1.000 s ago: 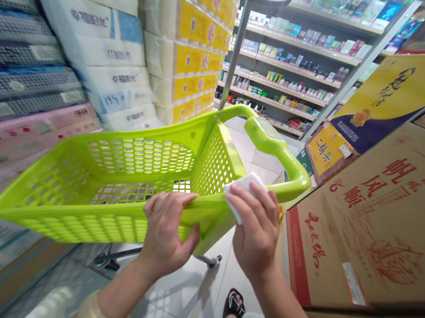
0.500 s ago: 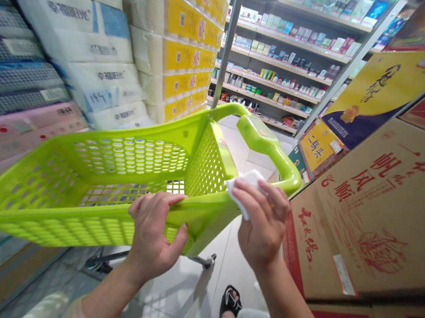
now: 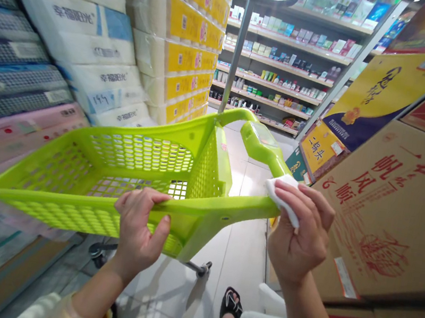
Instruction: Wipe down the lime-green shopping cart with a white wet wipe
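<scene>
A lime-green plastic shopping cart (image 3: 175, 212) with lattice walls stands before me, its basket pointing left and its handle at the right. My left hand (image 3: 141, 225) grips the near rim, fingers over the edge and thumb on the outer side. My right hand (image 3: 300, 232) presses a folded white cloth or tissue (image 3: 283, 186) around the near corner of the handle (image 3: 261, 142). The handle's corner is mostly hidden under the cloth and fingers. Nothing lies in the part of the basket that shows.
Stacked tissue packs (image 3: 93, 22) and yellow-and-white paper packs (image 3: 188, 56) rise on the left. Cardboard cartons (image 3: 390, 208) line the right side closely. Behind stand cosmetics shelves (image 3: 282, 73) and a metal pole (image 3: 236, 55). My sandalled foot (image 3: 231, 307) is on the tiled floor.
My right hand has slid the white cloth rightward along the near arm to the handle's corner. My left hand still holds the rim, slightly further left in view.
</scene>
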A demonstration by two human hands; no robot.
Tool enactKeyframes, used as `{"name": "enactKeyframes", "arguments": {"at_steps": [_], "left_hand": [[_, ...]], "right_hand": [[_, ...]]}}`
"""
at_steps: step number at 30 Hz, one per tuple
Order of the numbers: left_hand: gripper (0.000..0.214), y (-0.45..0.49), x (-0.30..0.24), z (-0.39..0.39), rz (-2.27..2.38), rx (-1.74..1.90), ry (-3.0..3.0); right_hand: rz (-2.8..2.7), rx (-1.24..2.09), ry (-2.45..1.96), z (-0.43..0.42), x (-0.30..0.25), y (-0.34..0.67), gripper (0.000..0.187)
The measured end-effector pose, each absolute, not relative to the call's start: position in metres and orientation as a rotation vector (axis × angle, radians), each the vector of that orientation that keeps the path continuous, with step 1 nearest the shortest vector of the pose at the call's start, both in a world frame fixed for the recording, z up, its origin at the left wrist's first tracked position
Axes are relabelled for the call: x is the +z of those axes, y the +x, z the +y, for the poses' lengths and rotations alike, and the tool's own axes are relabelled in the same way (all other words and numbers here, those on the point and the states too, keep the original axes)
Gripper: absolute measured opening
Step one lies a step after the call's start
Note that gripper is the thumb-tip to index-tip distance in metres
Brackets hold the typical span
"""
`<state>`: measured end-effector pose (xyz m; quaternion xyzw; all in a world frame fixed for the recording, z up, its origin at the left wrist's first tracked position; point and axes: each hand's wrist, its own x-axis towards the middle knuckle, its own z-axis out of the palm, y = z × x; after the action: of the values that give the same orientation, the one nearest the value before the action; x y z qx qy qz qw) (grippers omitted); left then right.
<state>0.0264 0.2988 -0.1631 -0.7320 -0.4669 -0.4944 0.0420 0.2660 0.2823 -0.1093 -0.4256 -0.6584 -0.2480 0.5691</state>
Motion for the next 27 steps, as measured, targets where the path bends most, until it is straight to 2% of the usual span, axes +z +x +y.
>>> {"name": "enactKeyframes", "arguments": {"at_steps": [7,15,20,27], "left_hand": [[0.008,0.023,-0.163,0.303,-1.429,-1.531,-2.220],[0.009,0.030,-0.163,0.302,-1.418,-1.515,-2.249],[0.009,0.033,-0.162,0.300,-1.404,-1.511,-2.260],[0.011,0.030,-0.160,0.300,-1.398,-1.511,-2.343]], "right_hand": [[-1.803,-0.561,-0.943,0.271,-0.113,0.247,0.029],[-1.556,-0.563,-1.025,0.271,-0.107,0.254,0.026],[-1.805,-0.556,-1.057,0.262,-0.118,0.230,0.035],[-1.500,-0.625,-1.056,0.271,-0.106,0.276,0.026]]}}
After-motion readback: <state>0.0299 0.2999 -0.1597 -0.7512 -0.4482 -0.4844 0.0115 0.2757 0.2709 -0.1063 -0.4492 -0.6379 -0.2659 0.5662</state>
